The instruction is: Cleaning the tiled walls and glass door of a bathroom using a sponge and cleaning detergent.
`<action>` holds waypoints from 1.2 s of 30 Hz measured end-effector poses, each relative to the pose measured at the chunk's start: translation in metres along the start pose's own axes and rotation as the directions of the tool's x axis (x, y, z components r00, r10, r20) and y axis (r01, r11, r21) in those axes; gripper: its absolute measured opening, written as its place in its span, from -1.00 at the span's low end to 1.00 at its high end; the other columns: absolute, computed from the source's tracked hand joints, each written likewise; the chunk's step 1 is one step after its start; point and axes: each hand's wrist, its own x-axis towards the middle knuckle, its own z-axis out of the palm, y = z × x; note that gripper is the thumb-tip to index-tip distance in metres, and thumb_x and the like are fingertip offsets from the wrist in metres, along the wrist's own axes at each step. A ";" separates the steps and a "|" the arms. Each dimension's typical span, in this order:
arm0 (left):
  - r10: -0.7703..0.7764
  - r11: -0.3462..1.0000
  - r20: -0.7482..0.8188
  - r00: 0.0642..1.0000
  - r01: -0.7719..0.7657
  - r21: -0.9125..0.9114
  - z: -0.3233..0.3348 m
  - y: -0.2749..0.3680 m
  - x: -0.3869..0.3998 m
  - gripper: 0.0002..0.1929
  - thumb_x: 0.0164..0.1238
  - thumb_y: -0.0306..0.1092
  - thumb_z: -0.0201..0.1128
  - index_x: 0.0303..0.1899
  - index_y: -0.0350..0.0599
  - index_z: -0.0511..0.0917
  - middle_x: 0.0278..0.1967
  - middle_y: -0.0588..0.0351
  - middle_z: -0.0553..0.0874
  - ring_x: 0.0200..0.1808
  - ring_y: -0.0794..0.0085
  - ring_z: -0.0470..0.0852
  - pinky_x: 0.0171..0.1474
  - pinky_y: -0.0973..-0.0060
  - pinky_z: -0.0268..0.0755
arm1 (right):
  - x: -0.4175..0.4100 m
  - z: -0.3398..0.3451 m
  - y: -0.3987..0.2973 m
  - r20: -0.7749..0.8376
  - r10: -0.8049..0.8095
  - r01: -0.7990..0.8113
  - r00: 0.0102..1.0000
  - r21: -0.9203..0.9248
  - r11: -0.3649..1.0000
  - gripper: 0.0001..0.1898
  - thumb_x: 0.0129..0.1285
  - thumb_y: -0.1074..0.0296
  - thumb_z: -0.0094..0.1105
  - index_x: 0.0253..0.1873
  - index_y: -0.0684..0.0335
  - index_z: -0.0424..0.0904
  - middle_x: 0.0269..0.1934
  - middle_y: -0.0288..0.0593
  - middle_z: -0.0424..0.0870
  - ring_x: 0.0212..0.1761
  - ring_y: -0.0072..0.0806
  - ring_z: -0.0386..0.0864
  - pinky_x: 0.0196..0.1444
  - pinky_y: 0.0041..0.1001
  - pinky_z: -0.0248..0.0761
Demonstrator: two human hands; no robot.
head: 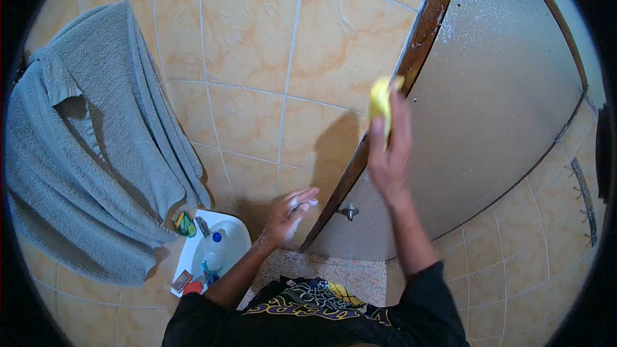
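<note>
My right hand (pixel 391 154) is raised and grips a yellow sponge or cloth (pixel 380 101). It is at the brown wooden door frame (pixel 426 24), beside the tiled wall; whether it touches the wood is hard to tell through the blur. White suds streak the upper part of the frame. Lower down, my left hand (pixel 288 217) holds nothing, its fingers extended and white foam on them. It is in front of the wall tiles (pixel 250 125), to the right of a small white washbasin (pixel 238 231).
A grey towel (pixel 111 106) hangs at the left. On the basin are a clear bottle with a blue cap (pixel 215 250), a green and yellow packet (pixel 185 224) and a tap (pixel 202 226). A door panel (pixel 482 120) with a metal knob (pixel 350 211) is at the right.
</note>
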 end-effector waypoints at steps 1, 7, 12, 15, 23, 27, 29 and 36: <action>0.004 1.000 0.011 1.000 -0.004 -0.005 -0.003 -0.005 -0.008 -0.62 0.61 -0.38 0.12 0.35 -0.23 0.51 0.29 -0.05 0.63 0.24 0.26 0.66 0.38 0.31 0.39 | 0.037 -0.004 0.002 -0.044 -0.161 0.155 0.986 -0.116 0.981 -0.45 0.53 0.29 0.07 0.54 0.31 0.30 0.41 0.28 0.40 0.45 0.08 0.40 0.45 -0.10 0.28; -0.331 0.940 -0.060 0.942 0.335 0.066 -0.040 -0.040 -0.071 -0.65 0.66 -0.29 0.10 0.30 -0.23 0.56 0.20 0.03 0.71 0.12 0.39 0.72 0.26 0.38 0.48 | 0.216 -0.004 0.028 -0.102 -0.519 0.372 0.849 -0.582 0.723 -0.48 0.43 0.27 0.12 0.44 0.24 0.43 0.47 0.17 0.38 0.52 0.13 0.31 0.55 -0.02 0.14; -0.379 0.924 -0.274 0.884 0.345 -0.166 -0.052 -0.061 -0.113 -0.71 0.63 -0.33 0.14 0.21 -0.21 0.62 0.12 0.03 0.76 0.03 0.42 0.75 0.12 0.48 0.54 | 0.162 0.074 0.037 0.271 -0.533 0.591 0.802 -0.495 0.637 -0.36 0.35 0.22 0.15 0.52 0.18 0.33 0.55 -0.13 0.30 0.64 -0.02 0.13 0.62 0.08 -0.05; -0.330 0.944 -0.296 0.896 0.318 -0.091 -0.056 -0.040 -0.113 -0.73 0.63 -0.37 0.14 0.19 -0.22 0.64 0.11 0.01 0.77 0.02 0.41 0.76 0.11 0.45 0.56 | 0.075 0.101 0.041 0.487 -0.492 0.692 0.722 -0.492 0.528 -0.39 0.35 0.16 0.14 0.51 -0.05 0.40 0.52 -0.27 0.34 0.65 -0.18 0.13 0.64 0.00 -0.06; -0.383 0.922 -0.346 0.856 0.332 -0.201 -0.080 -0.039 -0.129 -0.73 0.59 -0.47 0.15 0.19 -0.29 0.63 0.07 -0.05 0.77 0.02 0.35 0.75 0.19 0.41 0.53 | 0.198 0.034 0.051 0.328 -0.553 0.579 0.766 -0.725 0.373 -0.42 0.40 0.10 0.14 0.50 -0.02 0.38 0.50 -0.02 0.38 0.59 0.00 0.24 0.60 0.17 -0.05; -0.431 0.901 -0.436 0.791 0.409 -0.148 -0.093 -0.033 -0.136 -0.75 0.59 -0.46 0.17 0.15 -0.31 0.65 0.04 -0.04 0.77 0.00 0.37 0.74 0.17 0.44 0.53 | 0.308 0.012 0.010 -0.116 -0.579 0.214 0.807 -0.857 0.469 -0.45 0.48 0.20 0.01 0.51 0.18 0.33 0.52 0.21 0.30 0.61 0.15 0.14 0.64 -0.02 -0.06; -0.436 0.900 -0.438 0.786 0.389 -0.197 -0.088 -0.048 -0.139 -0.76 0.58 -0.49 0.16 0.13 -0.32 0.65 0.04 -0.04 0.77 0.01 0.36 0.74 0.17 0.44 0.54 | 0.325 0.009 0.020 -0.180 -0.619 0.232 0.765 -0.818 0.526 -0.47 0.48 0.19 0.02 0.48 0.16 0.37 0.50 0.19 0.34 0.60 0.15 0.16 0.64 0.01 -0.09; -0.285 0.958 -0.407 0.868 0.268 -0.098 -0.088 -0.053 -0.125 -0.67 0.54 -0.26 0.21 0.14 -0.28 0.65 0.01 0.02 0.80 -0.06 0.37 0.78 -0.07 0.49 0.52 | 0.186 0.067 0.029 0.562 -0.663 0.867 0.495 -0.269 0.420 -0.40 0.30 0.22 0.24 0.45 0.06 0.44 0.49 -0.19 0.41 0.59 -0.18 0.27 0.61 -0.08 0.13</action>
